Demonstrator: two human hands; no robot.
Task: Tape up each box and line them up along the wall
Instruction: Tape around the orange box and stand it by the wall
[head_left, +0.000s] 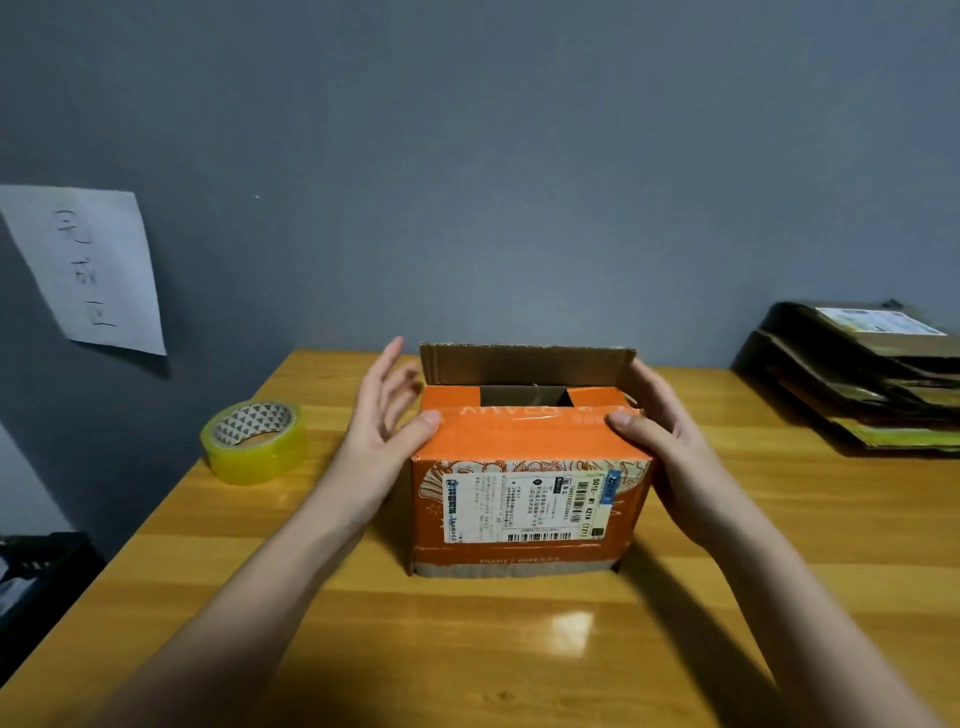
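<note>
An orange cardboard box (530, 499) with a white shipping label on its front stands in the middle of the wooden table (467, 649). Its near flap is folded down, its far flap stands up, and a dark gap shows between them. My left hand (387, 415) is at the box's left side, thumb pressing on the near flap, fingers straight and raised. My right hand (660, 431) wraps the right side, thumb on the flap. A roll of clear yellowish tape (254, 441) lies flat on the table to the left of the box.
A stack of flattened cardboard boxes (862, 379) lies at the table's back right against the grey wall (519, 182). A sheet of paper (93, 270) with writing hangs on the wall at left. A dark crate (36, 577) sits below the table's left edge.
</note>
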